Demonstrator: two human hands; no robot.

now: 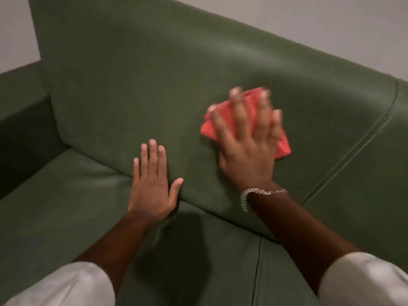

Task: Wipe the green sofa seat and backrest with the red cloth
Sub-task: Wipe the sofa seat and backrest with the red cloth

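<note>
The green sofa backrest [136,89] fills most of the view, and the seat [66,217] runs below it. My right hand [247,151] presses a crumpled red cloth [283,144] flat against the backrest, fingers spread over it; the hand is blurred. The cloth shows around my fingers and to the right of my palm. My left hand [152,186] lies flat and empty against the lower backrest, just above the crease where backrest meets seat, fingers together and thumb out. A silver chain bracelet [260,193] sits on my right wrist.
The sofa's left armrest [19,102] rises at the left edge. A seam [353,149] splits the backrest into two cushions at the right, and another seam [258,268] divides the seat. A pale wall [309,25] stands behind the sofa.
</note>
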